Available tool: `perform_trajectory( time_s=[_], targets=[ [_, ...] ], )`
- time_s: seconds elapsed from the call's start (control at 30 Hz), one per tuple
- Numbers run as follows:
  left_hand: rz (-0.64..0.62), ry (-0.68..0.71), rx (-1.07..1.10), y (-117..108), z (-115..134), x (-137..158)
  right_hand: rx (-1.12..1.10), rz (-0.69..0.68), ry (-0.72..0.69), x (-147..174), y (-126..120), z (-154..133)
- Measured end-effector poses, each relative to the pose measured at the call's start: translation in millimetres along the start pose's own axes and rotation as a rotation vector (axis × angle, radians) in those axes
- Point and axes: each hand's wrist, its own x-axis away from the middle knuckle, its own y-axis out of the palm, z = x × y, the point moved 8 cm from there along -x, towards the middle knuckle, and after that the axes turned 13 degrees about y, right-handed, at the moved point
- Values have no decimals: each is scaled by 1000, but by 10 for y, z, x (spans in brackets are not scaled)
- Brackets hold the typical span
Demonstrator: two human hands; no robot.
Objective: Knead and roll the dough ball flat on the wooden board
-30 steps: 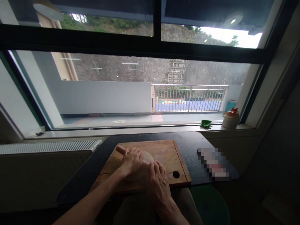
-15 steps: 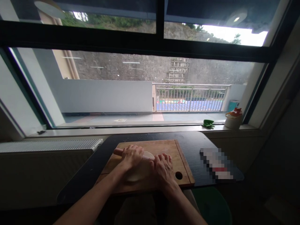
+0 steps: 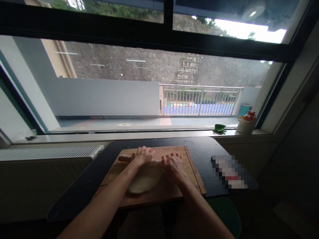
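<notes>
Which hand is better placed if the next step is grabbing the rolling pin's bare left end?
Left, most likely. The left hand lies on the rolling pin right beside that bare end. The right hand is farther along, with the left in between.

Cutting board (image 3: 184, 182) is lying on the table (image 3: 201, 156). Dough (image 3: 146, 181) is lying on the board, reaching toward its near edge. Rolling pin (image 3: 124, 158) is lying across the board at the dough's far side. Left hand (image 3: 143, 154) is resting on the pin, left of board centre; right hand (image 3: 173, 162) is resting right of it. Pixelated item (image 3: 230, 174) is lying right of the board. Sill (image 3: 139, 136) is running behind the board, jug (image 3: 245, 125) standing on it, behind-right. Radiator (image 3: 50, 153) is sitting left of the board.
</notes>
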Motion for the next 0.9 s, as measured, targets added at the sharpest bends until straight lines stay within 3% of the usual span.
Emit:
perform_trajectory(
  time_s=[0.13, 0.5, 0.73, 0.9],
  targets=[
    [47, 44, -7, -61, 51, 99, -77, 120, -1, 72, -92, 4],
    [259, 192, -133, -283, 222, 637, -126, 212, -70, 494, -194, -87],
    [169, 63, -62, -248, 147, 416, -57, 166, -16, 136, -115, -44],
    [68, -69, 20, -168, 24, 142, -25, 50, 63, -286, 30, 24]
  ],
)
